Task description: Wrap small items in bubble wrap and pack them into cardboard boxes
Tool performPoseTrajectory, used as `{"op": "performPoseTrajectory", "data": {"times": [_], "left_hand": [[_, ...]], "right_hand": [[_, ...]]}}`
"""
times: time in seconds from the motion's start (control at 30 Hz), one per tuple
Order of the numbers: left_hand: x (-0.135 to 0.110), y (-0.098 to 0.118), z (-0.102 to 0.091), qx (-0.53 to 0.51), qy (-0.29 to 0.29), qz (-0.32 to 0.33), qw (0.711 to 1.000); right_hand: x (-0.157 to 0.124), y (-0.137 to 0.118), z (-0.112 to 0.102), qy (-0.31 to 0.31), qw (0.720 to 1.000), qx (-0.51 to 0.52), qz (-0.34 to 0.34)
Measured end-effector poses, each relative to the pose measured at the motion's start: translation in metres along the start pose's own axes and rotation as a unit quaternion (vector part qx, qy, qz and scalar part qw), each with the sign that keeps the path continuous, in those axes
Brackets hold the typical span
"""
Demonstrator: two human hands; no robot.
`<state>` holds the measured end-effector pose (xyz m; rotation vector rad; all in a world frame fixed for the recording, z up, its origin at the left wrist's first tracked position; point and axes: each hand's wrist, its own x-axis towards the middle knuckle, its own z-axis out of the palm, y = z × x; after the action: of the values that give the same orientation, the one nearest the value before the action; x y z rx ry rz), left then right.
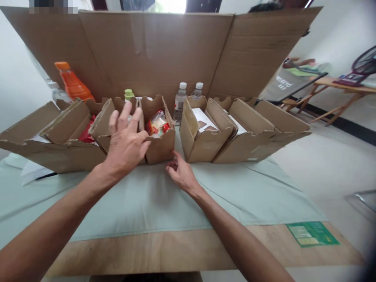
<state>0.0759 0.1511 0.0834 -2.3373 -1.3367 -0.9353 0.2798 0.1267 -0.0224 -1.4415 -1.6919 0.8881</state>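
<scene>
A row of cardboard boxes with open tops stands on the table. My left hand (125, 141) is raised in front of one of them, its fingers spread and holding nothing; it hides much of that box. Just right of it, a narrow cardboard box (161, 149) holds a red and clear plastic food packet (158, 123). Low by the right front corner of this box is my right hand (182, 173), index finger stretched to the cardboard and the other fingers loosely curled around nothing. A gap separates this box from the cardboard box (201, 148) with white packs (202, 119).
Behind the row rise a tall cardboard panel (158, 51), an orange bottle (75, 83), two clear water bottles (179, 103) and a green-capped container (128, 94). A pale green cloth (158, 203) covers most of the wooden table (164, 250). A green card (313, 234) lies front right.
</scene>
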Motion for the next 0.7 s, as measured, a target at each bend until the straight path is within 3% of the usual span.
{"op": "performPoseTrajectory", "data": {"times": [0.1,0.23,0.37,0.47,0.57,0.7], "left_hand": [[-0.013,0.001,-0.022,0.001,0.006,-0.022,1.0],[-0.001,0.031,-0.025,-0.01,0.014,-0.016,1.0],[0.038,0.077,0.014,-0.04,-0.038,0.08,0.995],[0.068,0.096,0.049,-0.055,-0.079,0.099,0.99],[0.076,0.092,0.062,-0.048,-0.085,0.098,0.99],[0.06,0.066,0.042,-0.041,-0.054,0.086,0.994]], "right_hand": [[-0.006,-0.004,0.0,-0.027,0.999,0.008,-0.015],[-0.022,0.011,-0.036,0.014,1.0,0.006,0.001],[-0.029,0.038,-0.084,0.121,0.992,-0.009,0.046],[-0.025,0.049,-0.102,0.159,0.985,-0.024,0.06],[-0.021,0.049,-0.101,0.15,0.987,-0.028,0.059],[-0.016,0.037,-0.089,0.096,0.994,-0.02,0.04]]}}
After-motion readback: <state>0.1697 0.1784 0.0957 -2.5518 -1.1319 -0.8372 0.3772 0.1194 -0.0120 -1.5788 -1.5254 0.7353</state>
